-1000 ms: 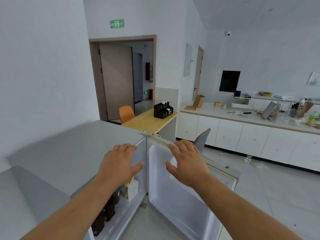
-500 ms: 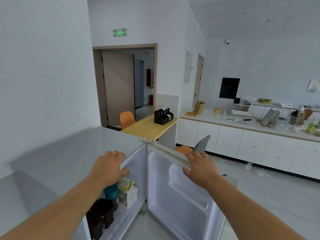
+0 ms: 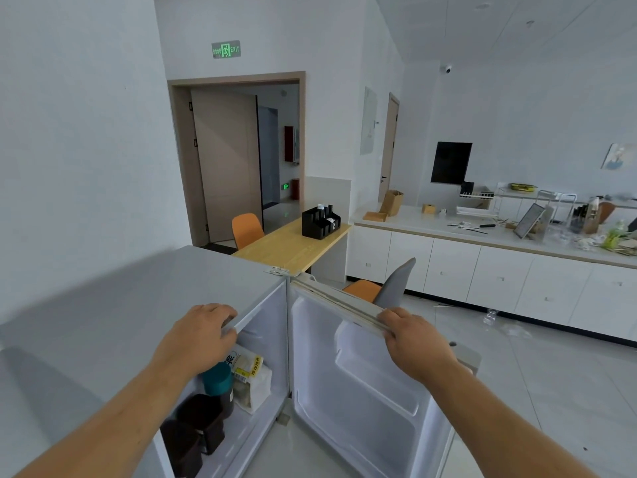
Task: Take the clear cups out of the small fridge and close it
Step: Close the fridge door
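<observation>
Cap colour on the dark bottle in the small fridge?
A round teal cap on the dark bottle; clearest in head view.

The small fridge (image 3: 138, 305) sits left, its door (image 3: 362, 391) open rightward, a table (image 3: 286, 246) behind, a counter (image 3: 431, 224) beyond.

White walls (image 3: 86, 132), wooden table (image 3: 289, 244), orange chair (image 3: 245, 229), white cabinets (image 3: 482, 281).

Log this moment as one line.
door: open | left hand: grips fridge top edge | right hand: grips door top | clear cups: none seen
</observation>
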The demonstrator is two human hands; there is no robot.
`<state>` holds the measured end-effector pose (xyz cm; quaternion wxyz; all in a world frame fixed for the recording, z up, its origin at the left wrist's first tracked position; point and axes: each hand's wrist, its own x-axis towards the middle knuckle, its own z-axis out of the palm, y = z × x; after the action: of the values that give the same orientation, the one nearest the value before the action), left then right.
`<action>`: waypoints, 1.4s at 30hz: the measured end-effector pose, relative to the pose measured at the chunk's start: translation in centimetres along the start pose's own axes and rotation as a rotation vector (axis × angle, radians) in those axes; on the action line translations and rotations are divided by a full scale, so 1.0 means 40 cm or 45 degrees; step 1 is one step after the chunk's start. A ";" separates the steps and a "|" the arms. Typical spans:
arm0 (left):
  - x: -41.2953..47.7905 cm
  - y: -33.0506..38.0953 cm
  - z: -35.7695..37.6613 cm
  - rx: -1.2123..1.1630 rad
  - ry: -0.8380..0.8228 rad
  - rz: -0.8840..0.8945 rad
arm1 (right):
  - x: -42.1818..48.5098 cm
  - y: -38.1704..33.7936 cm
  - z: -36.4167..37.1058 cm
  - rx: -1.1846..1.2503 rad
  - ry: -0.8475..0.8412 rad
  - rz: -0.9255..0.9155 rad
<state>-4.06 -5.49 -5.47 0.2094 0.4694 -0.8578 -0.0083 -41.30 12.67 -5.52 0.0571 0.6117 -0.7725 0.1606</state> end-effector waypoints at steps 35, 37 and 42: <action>0.003 -0.001 -0.009 -0.077 0.021 -0.070 | -0.061 -0.417 0.028 0.249 -0.064 -0.519; 0.004 -0.002 -0.010 -0.089 0.015 -0.076 | -0.055 -0.436 0.037 0.242 -0.041 -0.546; 0.009 -0.009 -0.012 -0.038 -0.033 -0.111 | -0.038 -0.476 0.059 0.244 -0.044 -0.555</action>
<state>-3.75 -5.91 -4.99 0.2047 0.5031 -0.8389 -0.0362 -22.32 9.52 -4.79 0.0189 0.7692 -0.6044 0.2066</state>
